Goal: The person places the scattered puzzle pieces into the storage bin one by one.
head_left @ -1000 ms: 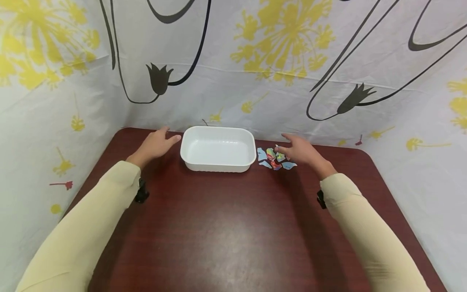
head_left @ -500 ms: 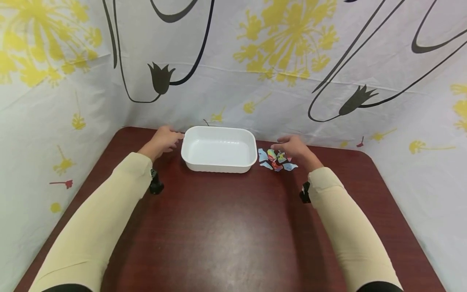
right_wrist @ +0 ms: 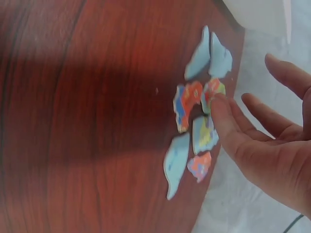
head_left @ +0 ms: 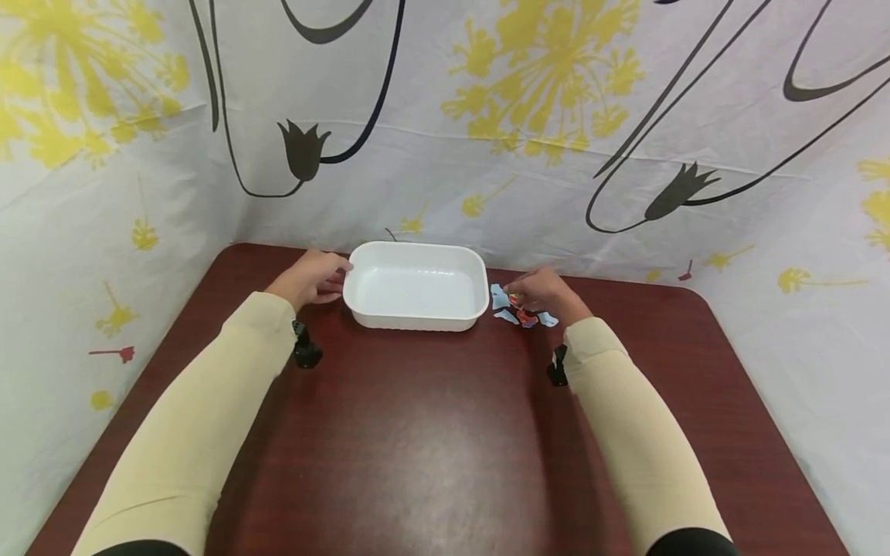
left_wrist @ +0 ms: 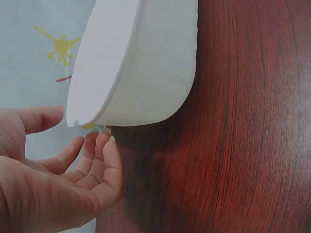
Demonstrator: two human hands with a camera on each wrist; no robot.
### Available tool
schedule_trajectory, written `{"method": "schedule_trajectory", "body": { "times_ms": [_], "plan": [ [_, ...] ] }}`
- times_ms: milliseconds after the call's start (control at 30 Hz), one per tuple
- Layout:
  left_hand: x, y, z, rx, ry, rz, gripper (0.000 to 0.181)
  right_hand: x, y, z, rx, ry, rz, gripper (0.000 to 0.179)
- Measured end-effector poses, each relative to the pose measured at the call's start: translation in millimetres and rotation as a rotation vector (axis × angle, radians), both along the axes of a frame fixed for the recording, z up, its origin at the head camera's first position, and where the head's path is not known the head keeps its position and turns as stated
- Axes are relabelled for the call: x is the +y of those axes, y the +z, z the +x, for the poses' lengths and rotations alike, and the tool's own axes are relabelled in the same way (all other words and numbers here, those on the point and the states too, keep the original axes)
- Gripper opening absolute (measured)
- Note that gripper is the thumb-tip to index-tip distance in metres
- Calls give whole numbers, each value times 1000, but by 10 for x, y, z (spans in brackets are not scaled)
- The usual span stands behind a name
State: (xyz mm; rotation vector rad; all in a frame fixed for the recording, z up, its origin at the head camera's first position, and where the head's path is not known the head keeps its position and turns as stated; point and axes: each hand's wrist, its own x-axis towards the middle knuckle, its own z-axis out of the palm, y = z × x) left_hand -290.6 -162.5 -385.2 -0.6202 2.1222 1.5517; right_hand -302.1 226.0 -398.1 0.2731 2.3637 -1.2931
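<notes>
A white rectangular plastic tub stands near the back edge of the table. My left hand is at its left end. In the left wrist view the thumb is beside the rim, and the loosely bent fingers lie below it without clasping it. To the right of the tub lie several flat, jagged-edged pieces, some light blue and others in bright printed colours. My right hand is over them. Its index fingertip is at a red and yellow-green piece, partly hiding it; contact cannot be told.
The dark red wooden table stretches toward me. A white cloth with yellow and grey flower prints hangs behind and at both sides. Black wrist devices sit below the sleeves.
My left hand has moved right to the tub's left rim. My right hand has come left and down over the coloured pieces. Tub and pieces stay in place.
</notes>
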Motion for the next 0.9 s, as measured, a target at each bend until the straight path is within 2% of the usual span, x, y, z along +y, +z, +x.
{"method": "schedule_trajectory", "body": {
  "times_ms": [267,467,600,700,800,900],
  "plan": [
    [63,-61,-38,-12,6,-9,43,-108,-65,0,0,-40,40,39],
    [33,-93,-42,-2,38,-7,37,-185,-112,-15,46,-41,116,25],
    [26,-98,-44,19,61,1,34,-240,-189,-55,104,-24,228,18],
    [36,-93,-46,23,64,-4,33,-292,-259,-69,160,-11,351,25],
    [52,-93,-49,22,62,-16,33,-358,-310,-45,225,-30,453,31],
    [57,-106,-59,23,61,-16,32,-425,-326,-10,276,-57,499,26]
  ]
}}
